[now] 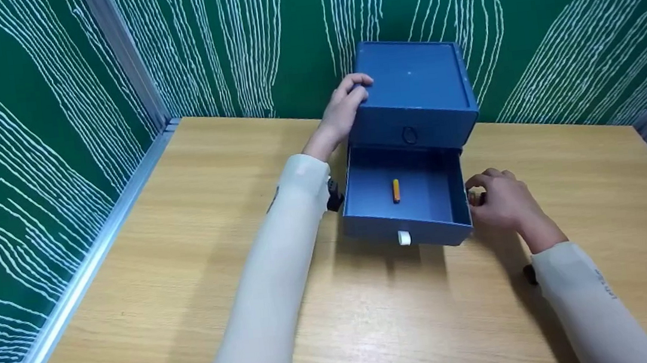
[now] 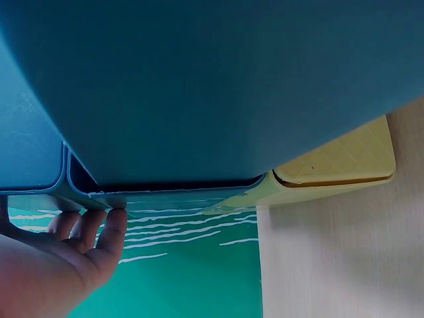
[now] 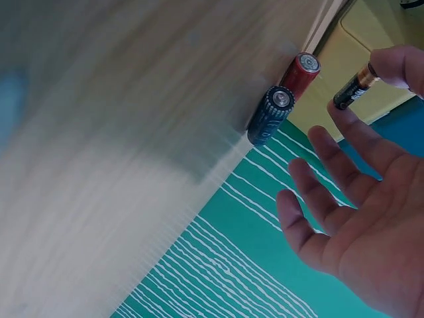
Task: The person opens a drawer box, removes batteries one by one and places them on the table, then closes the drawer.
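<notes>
A blue drawer cabinet [image 1: 415,78] stands at the back of the table, its middle drawer [image 1: 373,224] pulled out. A small yellow-orange cylinder [image 1: 396,190] lies in that drawer. My left hand [image 1: 346,107] rests against the cabinet's upper left edge, fingertips touching its side in the left wrist view. Just right of the pulled-out drawer, my right hand [image 1: 503,199] pinches a small black-and-copper battery [image 3: 354,87] between thumb and index finger, with the other fingers spread. Beside the cabinet, a red battery [image 3: 302,74] and a dark battery [image 3: 270,118] stand upright on the table.
Below the pulled-out drawer, a yellow drawer [image 2: 344,156] is closed. A white pull tab [image 1: 404,238] sticks out from the blue drawer's front. Green panels with white wavy lines [image 1: 249,45] enclose the wooden table [image 1: 188,268] at the back and left.
</notes>
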### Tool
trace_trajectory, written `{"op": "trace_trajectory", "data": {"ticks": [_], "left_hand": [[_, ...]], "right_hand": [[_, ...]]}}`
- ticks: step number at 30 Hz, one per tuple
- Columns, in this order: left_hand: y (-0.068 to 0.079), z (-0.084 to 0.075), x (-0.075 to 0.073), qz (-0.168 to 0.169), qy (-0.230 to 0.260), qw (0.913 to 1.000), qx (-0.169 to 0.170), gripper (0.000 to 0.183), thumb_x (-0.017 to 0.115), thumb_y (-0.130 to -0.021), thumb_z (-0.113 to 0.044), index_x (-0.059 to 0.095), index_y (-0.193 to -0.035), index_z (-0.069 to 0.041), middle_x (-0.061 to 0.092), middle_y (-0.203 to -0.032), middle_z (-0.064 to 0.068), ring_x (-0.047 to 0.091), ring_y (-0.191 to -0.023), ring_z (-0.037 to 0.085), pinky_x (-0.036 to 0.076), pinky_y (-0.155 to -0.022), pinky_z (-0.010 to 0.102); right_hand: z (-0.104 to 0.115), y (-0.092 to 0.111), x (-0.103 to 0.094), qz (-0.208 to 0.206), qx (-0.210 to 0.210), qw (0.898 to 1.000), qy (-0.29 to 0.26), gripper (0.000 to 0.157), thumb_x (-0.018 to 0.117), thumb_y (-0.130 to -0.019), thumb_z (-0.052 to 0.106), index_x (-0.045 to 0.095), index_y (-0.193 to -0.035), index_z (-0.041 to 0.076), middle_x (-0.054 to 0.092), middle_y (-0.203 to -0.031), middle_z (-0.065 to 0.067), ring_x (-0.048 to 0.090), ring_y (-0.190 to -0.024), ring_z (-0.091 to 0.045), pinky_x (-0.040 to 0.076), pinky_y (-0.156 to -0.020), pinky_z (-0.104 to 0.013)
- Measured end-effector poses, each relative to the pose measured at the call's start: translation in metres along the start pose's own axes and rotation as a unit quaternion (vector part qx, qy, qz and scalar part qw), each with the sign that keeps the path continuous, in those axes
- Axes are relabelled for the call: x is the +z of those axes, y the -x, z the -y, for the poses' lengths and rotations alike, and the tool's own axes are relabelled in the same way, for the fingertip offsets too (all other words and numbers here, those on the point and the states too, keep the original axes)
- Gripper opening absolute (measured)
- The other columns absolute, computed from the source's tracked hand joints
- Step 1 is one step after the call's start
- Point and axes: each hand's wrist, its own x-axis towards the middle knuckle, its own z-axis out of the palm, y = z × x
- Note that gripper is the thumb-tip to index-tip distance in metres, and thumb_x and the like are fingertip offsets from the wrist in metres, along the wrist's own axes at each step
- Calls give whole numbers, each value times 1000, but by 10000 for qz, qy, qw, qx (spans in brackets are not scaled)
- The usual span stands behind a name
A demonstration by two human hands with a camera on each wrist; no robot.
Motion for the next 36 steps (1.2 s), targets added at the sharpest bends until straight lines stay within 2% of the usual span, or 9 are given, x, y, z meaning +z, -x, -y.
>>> {"op": "trace_trajectory", "data": {"ticks": [9,16,24,31,36], "left_hand": [[0,1,0,2,-38,10000,-42,24,37,-87,-22,51,-106,-23,39,-125,-7,34,-114,10,27,-94,31],[1,-1,0,6,-72,9999,-90,24,38,-87,-22,50,-107,-24,39,-125,-7,33,-114,11,27,-93,31],[1,-3,-1,27,-87,9999,-95,25,38,-86,-22,51,-107,-23,39,-125,-8,32,-115,9,27,-93,30],[13,-17,-1,93,-57,9997,-220,27,37,-86,-20,50,-110,-19,38,-126,-6,32,-116,11,26,-94,30],[21,-26,-2,86,-69,9997,-235,28,35,-87,-19,48,-112,-16,37,-128,-3,31,-116,12,26,-94,31]], "right_hand": [[0,-2,1,296,122,9993,179,41,65,-69,33,58,-104,11,50,-103,-14,38,-92,-32,31,-73,-49],[0,-4,1,473,160,9985,222,54,67,-67,44,57,-107,11,48,-107,-16,37,-95,-34,30,-75,-51],[0,-9,2,406,29,9982,451,65,63,-64,56,57,-108,9,49,-108,-18,39,-96,-37,31,-71,-52],[-1,-10,3,579,139,9966,561,72,61,-63,62,56,-110,8,49,-106,-18,37,-95,-37,30,-71,-51],[1,-12,3,622,158,9962,588,70,64,-63,59,56,-110,8,48,-105,-18,36,-94,-37,30,-72,-51]]}}
